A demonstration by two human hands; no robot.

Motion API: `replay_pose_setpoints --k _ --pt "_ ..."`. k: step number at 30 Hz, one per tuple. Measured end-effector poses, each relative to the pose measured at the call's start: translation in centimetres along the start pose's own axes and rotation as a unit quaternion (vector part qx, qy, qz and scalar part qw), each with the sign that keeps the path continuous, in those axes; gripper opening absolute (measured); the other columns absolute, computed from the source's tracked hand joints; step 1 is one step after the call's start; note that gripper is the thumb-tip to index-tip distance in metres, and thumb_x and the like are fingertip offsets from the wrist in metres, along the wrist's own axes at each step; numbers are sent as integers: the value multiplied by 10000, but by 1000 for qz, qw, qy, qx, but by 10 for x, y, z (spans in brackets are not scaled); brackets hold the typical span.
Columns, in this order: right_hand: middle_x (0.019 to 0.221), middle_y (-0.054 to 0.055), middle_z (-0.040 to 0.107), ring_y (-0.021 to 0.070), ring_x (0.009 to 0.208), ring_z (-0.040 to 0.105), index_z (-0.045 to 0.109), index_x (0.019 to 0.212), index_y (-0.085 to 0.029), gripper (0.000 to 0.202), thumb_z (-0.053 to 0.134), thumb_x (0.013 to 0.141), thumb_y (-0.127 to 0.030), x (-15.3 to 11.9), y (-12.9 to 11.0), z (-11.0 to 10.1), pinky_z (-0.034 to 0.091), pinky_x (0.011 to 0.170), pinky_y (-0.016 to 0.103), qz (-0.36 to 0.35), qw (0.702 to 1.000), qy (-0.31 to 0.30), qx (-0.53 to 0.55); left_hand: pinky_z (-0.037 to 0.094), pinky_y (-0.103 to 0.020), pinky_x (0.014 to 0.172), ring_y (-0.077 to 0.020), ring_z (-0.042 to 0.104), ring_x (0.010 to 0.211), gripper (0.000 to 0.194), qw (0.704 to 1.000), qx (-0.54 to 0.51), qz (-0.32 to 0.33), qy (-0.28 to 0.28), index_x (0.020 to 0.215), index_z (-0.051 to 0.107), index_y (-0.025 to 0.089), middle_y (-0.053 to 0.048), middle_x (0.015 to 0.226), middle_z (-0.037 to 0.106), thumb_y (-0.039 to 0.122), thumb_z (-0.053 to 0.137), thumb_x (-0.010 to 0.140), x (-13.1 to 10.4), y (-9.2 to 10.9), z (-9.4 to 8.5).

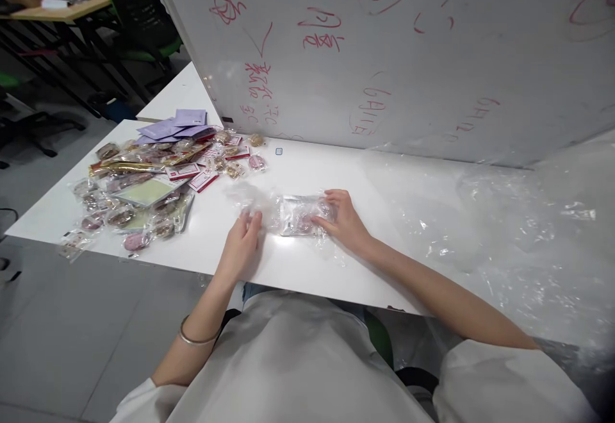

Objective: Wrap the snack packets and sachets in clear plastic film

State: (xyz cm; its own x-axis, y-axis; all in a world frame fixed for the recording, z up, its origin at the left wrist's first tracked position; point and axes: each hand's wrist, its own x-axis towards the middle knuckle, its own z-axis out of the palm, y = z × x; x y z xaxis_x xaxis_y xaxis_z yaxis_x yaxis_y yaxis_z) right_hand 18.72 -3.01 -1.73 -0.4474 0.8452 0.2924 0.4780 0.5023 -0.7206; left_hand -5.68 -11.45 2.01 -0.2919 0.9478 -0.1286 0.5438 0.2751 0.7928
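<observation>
While my left hand [241, 243] curls at the clear wrap [245, 197], gripping or not I cannot tell, my right hand [344, 221] grasps the silver packet [292, 210] mid-table [327, 269]; I judge this to be wrap handling, calling next for a steady packet. Farther left lies a heap of packets [163, 173], the whiteboard [408, 90] blocks reach behind, and rightward loose plastic sheeting [519, 231] could snag my forearm.
</observation>
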Motion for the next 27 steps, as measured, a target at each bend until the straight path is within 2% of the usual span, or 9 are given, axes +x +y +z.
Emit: replay_pose_setpoints --k 3,5,7,10,13,15,18,22,27 --pt "1045 64 613 220 1105 608 598 902 -237 136 522 942 -343 2 1 -2 510 899 370 15 998 -34 49 455 -425 1031 -255 553 1245 356 970 97 216 49 1208 589 165 -162 1333 567 284 336 989 9 10 19" --pt "950 51 630 212 1014 635 626 793 -220 136 547 885 -281 6 2 -3 517 841 348 42 996 -20 82 354 -463 1139 -242 379 1427 455 926 144 348 -18 1372 491 193 -144 1497 448 151 296 963 13 18 35" --pt "969 56 647 203 935 649 654 761 -208 96 587 811 -257 11 4 -7 523 813 347 83 990 -17 117 283 -501 1179 -255 271 1487 544 884 198 410 -103 1496 336 178 -161 1557 374 154 327 952 15 25 50" --pt "1151 92 651 223 1066 640 677 921 -212 170 566 822 -294 16 7 -21 520 904 385 115 974 -33 192 187 -579 1187 -362 136 1512 766 860 280 400 -149 1554 183 93 -245 1607 211 407 490 925 14 30 64" --pt "1391 120 540 257 1310 506 535 1289 -253 442 576 870 -388 9 4 -41 443 1052 481 44 987 -23 156 170 -619 1168 -440 182 1482 933 853 334 376 -141 1550 233 110 -253 1600 223 619 576 848 14 33 69" --pt "1550 127 371 298 1451 321 377 1454 -282 732 683 816 -471 -1 0 -50 304 1152 562 -48 995 -68 45 193 -624 1156 -451 258 1453 860 845 361 372 -128 1518 322 122 -240 1581 287 605 584 857 16 35 71" --pt "1629 111 225 335 1511 146 233 1545 -311 972 758 753 -515 -13 -5 -49 149 1195 623 -134 973 -168 -89 269 -596 1137 -415 360 1414 602 830 390 384 -109 1449 414 70 -259 1520 391 334 540 923 19 38 73" --pt "1596 97 322 289 1461 320 175 1572 -293 867 663 864 -402 -21 -3 -42 319 1156 569 -143 965 -166 -143 388 -555 1072 -390 482 1333 483 811 382 431 -101 1371 444 -1 -304 1425 481 110 432 902 18 47 72" --pt "1369 59 612 236 1183 638 568 1364 -280 434 365 998 -166 -46 -6 -58 569 913 440 -91 975 -74 -190 546 -436 893 -280 666 1078 269 802 255 523 -132 1217 497 126 -165 1134 673 159 388 973 7 65 69"
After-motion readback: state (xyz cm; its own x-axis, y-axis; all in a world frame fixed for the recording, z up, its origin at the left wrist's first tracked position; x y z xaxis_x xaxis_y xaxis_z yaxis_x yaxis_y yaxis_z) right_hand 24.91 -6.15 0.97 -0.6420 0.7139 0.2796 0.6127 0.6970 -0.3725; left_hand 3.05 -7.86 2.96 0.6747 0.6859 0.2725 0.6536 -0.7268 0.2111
